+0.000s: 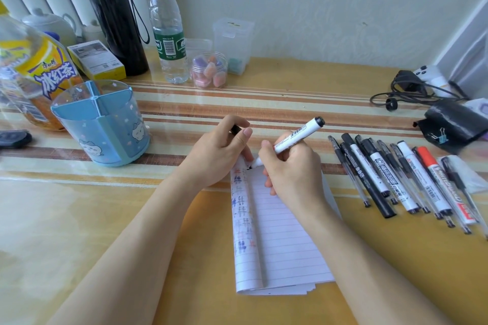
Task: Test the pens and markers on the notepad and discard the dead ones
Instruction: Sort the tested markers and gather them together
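under your right hand (290, 174), the notepad (285, 235) lies on the yellow table (184, 258). its left strip carries a column of blue, red and black test scribbles (241, 208). your right hand is curled tight round a white marker (297, 137): thumb and fingers pinch the barrel low down, and the black butt end tilts up and away to the right. the marker's tip touches the top of the page, where a small black mark shows just left of your fingers.

just left of that grip, your left hand (220, 155) rests on the pad's upper left corner with fingertips pressing the paper. its curled fingers also hold a black cap (235, 129).

to the right of the marker grip, apart from the pad, a row of pens and markers (396, 182) lies side by side on the table. one of them has an orange-red cap (425, 154). further right sits a black pouch (456, 124) with a small binder clip on it.

well left of your left hand stands a blue pen holder (103, 126), split into compartments. beyond it, along the wall, you have an iced tea bottle (39, 71), a black flask (113, 16), a water bottle (167, 29) and a small clear jar (210, 70) of pastel pieces.
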